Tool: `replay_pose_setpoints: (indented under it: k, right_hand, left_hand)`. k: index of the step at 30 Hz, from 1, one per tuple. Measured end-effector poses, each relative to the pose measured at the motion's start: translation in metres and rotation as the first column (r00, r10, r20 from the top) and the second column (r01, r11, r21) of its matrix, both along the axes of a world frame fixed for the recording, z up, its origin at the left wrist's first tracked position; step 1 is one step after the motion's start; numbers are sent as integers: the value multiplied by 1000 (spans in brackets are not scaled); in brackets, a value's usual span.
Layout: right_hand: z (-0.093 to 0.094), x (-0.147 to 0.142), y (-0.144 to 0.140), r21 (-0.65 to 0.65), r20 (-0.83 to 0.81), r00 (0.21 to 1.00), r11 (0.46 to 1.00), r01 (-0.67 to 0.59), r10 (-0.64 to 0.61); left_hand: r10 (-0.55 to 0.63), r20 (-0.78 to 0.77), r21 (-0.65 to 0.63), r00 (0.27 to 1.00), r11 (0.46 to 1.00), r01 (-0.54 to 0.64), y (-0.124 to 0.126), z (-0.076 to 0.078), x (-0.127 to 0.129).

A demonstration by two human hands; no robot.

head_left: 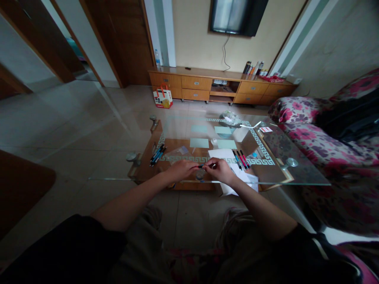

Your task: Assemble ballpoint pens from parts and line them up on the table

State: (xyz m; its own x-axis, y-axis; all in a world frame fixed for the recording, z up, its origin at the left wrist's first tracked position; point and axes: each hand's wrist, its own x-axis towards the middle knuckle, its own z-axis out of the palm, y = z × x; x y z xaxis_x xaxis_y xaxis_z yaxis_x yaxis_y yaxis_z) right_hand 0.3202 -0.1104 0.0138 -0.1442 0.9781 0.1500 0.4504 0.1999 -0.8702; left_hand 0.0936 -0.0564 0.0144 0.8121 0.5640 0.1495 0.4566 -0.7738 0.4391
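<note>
Above the front edge of the glass table (296,173), my left hand (182,169) and my right hand (219,169) meet at the fingertips. Between them is a small dark pen (201,166), pinched at both ends; much of it is hidden by the fingers. To the left lies a bunch of blue and black pens (158,154). Just right of my right hand, several pens (241,159), blue, black and red or pink, lie side by side. White paper sheets (220,153) reach under my right hand and hang past the table's edge.
A clear plastic bag (230,118) sits at the table's far side, near a red-and-white card (265,129). Beyond stands a low wooden cabinet (195,88) with a paper carrier bag (162,98) before it. A flowered sofa (302,138) borders the right.
</note>
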Motion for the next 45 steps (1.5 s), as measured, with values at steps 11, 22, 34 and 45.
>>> replay_pose_setpoints:
  k: [11, 22, 34, 45]
  right_hand:
    - [4, 0, -1, 4, 1, 1000, 1000, 8, -8]
    - [5, 1, 0, 24, 24, 1000, 1000, 4, -5]
    - [4, 2, 0, 6, -13, 999, 999, 35, -35]
    - [2, 5, 1, 1, -45, 999, 1000, 13, -13]
  left_hand:
    - [-10, 4, -4, 1000, 1000, 10, 1, -2, 1]
    - [6, -14, 13, 1000, 1000, -6, 1, -4, 1]
    - [29, -39, -10, 999, 1000, -30, -2, 3, 1]
    - [48, -82, 0, 996, 999, -48, -4, 7, -2]
